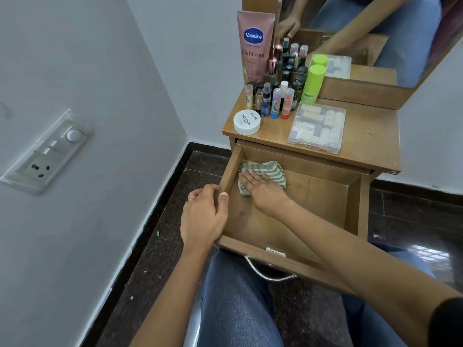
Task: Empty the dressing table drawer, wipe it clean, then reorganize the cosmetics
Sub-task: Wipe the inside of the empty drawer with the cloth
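So the drawer [320, 209] is pulled well out of the worktop [370, 136], right over the person's jeans-clad knees [238, 296]. A green-and-white striped cloth [273, 170] sits bunched in its far left corner, right up against the left wall and near the back edge. The right hand [263, 189] lies flat on it, fingers straight and together, pressing down rather than grabbing, so no real grip there. The left hand [203, 216] is the one with a grip: thumb hooked over the drawer's left wall on the inside, fingers curled round the outside, clamped on the wood.

Room-wise, bare drawer floor runs from the cloth to the right wall and back to the front panel, where a metal handle [270, 274] hangs just above the knees. The right forearm crosses the front right corner.

Up on the worktop, the cosmetics are crowded to the back left: a tall pink Vaseline tube [254, 46], a cluster of small bottles [278, 101], a green bottle [313, 83], and a white jar [246, 121] near the front left edge. A clear plastic box [318, 127] lies just right of them. The mirror [375, 33] stands behind. The wall [100, 96] with a socket panel [45, 151] is close on the left.
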Demonstrator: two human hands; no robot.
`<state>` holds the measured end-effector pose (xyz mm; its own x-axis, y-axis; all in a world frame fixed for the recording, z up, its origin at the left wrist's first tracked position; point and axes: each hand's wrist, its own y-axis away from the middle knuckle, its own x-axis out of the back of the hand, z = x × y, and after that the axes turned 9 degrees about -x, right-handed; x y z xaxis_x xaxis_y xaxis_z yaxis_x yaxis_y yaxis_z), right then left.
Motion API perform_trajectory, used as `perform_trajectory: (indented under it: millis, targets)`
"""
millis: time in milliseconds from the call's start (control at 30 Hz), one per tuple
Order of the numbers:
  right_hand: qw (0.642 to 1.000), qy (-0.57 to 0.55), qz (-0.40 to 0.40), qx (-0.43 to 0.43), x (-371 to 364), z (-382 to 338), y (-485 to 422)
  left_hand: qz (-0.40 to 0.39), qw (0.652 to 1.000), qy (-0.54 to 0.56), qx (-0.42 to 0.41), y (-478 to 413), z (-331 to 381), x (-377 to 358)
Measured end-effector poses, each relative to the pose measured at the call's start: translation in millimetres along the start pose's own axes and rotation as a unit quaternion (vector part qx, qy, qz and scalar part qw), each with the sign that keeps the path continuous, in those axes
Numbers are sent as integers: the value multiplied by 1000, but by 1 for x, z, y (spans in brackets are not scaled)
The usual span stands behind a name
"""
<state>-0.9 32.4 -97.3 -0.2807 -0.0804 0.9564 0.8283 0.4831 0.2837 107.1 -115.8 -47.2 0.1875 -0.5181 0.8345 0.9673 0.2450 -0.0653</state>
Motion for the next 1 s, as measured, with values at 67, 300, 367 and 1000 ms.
perform_trajectory:
  millis: [67,300,367,1000]
  targets:
    - [999,-15,-6,-29,3,-4,-10,-1,1000,-1,-3,0,-1,-1]
    - [995,-43,-28,-91,5,-16,-20,-10,1000,-6,-9,-3,-8,-3]
    - [993,-47,-29,-100,4,-15,-18,-14,1000,-5,-11,-3,-8,-4]
    - [920,-142,-78,-356,-18,53,62,-17,1000,-15,-1,-1,-6,-1]
